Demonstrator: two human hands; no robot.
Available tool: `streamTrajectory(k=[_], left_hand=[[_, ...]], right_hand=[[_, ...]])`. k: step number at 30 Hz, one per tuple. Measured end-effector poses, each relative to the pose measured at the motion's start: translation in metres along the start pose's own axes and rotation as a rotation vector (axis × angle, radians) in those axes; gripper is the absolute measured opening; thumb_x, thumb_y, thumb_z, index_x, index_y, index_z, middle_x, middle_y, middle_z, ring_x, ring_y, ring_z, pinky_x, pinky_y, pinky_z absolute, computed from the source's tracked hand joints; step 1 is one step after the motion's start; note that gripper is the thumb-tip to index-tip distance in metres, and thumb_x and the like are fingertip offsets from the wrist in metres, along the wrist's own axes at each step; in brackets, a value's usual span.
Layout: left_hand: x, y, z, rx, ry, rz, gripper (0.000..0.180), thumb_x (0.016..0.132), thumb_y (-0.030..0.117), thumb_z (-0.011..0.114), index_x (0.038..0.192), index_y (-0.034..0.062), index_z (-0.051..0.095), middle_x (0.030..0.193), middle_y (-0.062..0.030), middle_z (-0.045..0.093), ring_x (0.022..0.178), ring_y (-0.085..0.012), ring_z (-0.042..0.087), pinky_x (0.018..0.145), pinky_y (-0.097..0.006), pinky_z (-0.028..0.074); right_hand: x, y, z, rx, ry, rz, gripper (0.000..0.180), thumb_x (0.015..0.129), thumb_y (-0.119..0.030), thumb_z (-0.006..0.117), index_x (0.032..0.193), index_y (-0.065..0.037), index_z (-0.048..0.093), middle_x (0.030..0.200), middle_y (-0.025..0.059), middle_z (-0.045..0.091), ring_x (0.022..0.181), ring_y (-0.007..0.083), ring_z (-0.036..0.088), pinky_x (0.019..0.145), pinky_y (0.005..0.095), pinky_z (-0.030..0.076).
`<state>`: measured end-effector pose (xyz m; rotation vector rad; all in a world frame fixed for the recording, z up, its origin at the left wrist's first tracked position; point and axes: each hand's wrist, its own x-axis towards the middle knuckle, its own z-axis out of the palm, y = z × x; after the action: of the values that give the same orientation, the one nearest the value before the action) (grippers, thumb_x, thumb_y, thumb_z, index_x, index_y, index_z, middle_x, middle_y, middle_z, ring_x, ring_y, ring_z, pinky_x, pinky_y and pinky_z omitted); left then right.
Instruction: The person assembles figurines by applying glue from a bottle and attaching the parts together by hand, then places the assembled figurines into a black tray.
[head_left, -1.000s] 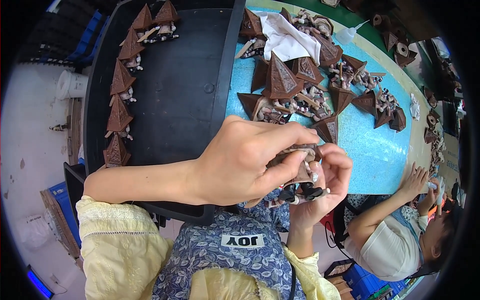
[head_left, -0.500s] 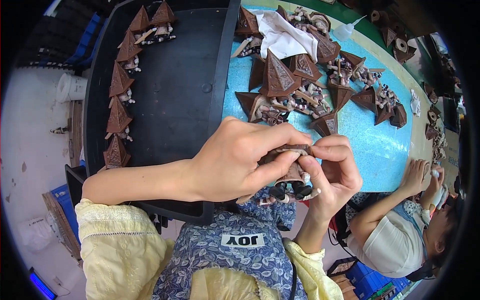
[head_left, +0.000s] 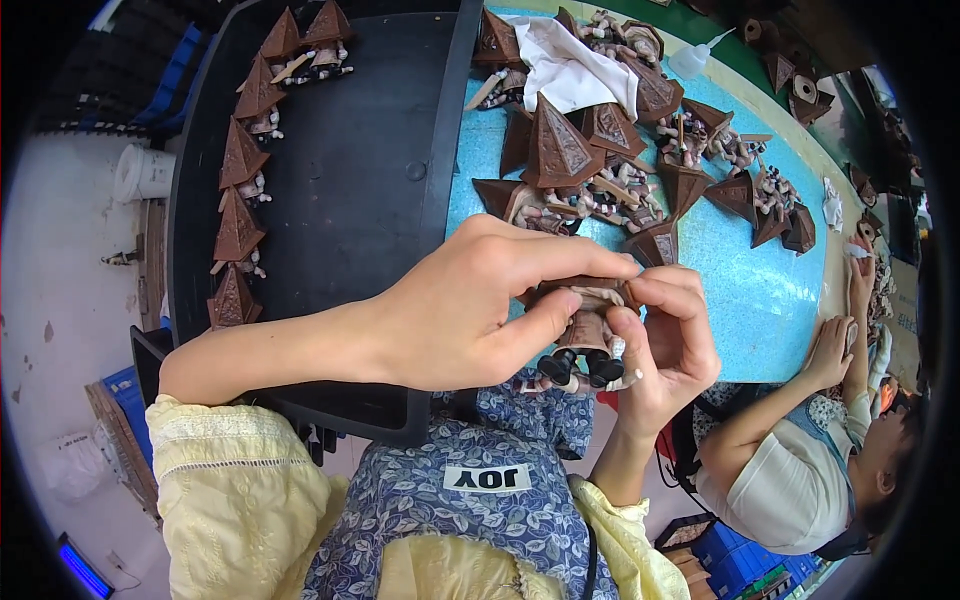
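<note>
A small painted figurine (head_left: pixel 588 332) with a brown skirt-like body and black boots is held between my two hands, its boots pointing toward me. My left hand (head_left: pixel 490 300) reaches over from the left, its thumb on the body and its fingers along the brown upper edge. My right hand (head_left: pixel 672 335) grips the other side between thumb and bent index finger. The figurine's top is mostly hidden by my fingers. Just beyond lie more figurines with dark brown, pointed pyramid-shaped parts (head_left: pixel 562 150), heaped on the blue work surface (head_left: pixel 755 320).
At left, a black tray (head_left: pixel 365 180) holds a row of similar brown-topped figurines (head_left: pixel 240 158). A white cloth (head_left: pixel 575 70) lies over the far pile, beside a dropper bottle (head_left: pixel 690 62). A co-worker's hand (head_left: pixel 832 350) rests at the table's right side.
My left hand has shifted slightly up, its index finger stretched further along the figurine's top edge. More of the figurine's body shows. One of the co-worker's hands has moved farther away from me.
</note>
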<state>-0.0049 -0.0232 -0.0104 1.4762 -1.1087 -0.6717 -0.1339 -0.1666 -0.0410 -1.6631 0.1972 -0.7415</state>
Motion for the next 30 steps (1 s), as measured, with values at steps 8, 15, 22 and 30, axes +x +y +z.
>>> streamTrajectory(k=[8,15,22,30], left_hand=[[-0.002,0.012,-0.009,0.061,0.023,-0.042,0.024,0.085,0.007,0.066,0.108,-0.0007,0.065,0.098,-0.0134,0.070,0.084,-0.0197,0.071,0.070,-0.028,0.056],[-0.022,0.006,-0.123,0.829,0.336,0.029,0.016,0.089,0.006,0.061,0.103,0.0005,0.065,0.094,-0.0105,0.070,0.081,-0.0217,0.070,0.071,-0.028,0.054],[-0.055,-0.066,-0.188,1.113,0.082,0.068,0.030,0.078,0.001,0.062,0.108,0.0043,0.065,0.121,-0.0115,0.062,0.119,-0.0290,0.055,0.098,-0.037,0.047],[-0.069,-0.051,-0.194,0.972,0.094,-0.036,0.044,0.073,0.000,0.064,0.116,0.0100,0.063,0.131,-0.0151,0.054,0.122,-0.0332,0.049,0.099,-0.039,0.044]], right_hand=[[0.000,-0.005,0.012,0.135,-0.003,-0.026,0.034,0.072,0.013,0.068,0.103,0.007,0.054,0.093,0.0166,0.059,0.083,0.0212,0.055,0.073,0.0307,0.047],[-0.004,0.000,-0.008,0.058,0.174,0.036,0.013,0.084,0.004,0.056,0.097,0.004,0.055,0.090,0.0143,0.055,0.077,0.0178,0.051,0.065,0.0266,0.043],[-0.008,0.004,-0.001,0.052,0.055,0.075,0.007,0.089,0.003,0.054,0.095,0.005,0.056,0.097,0.0139,0.057,0.078,0.0141,0.051,0.067,0.0256,0.044],[-0.015,0.016,-0.016,-0.057,0.190,0.207,0.008,0.090,-0.001,0.057,0.096,0.004,0.059,0.091,0.0104,0.060,0.073,0.0119,0.052,0.066,0.0240,0.042]])
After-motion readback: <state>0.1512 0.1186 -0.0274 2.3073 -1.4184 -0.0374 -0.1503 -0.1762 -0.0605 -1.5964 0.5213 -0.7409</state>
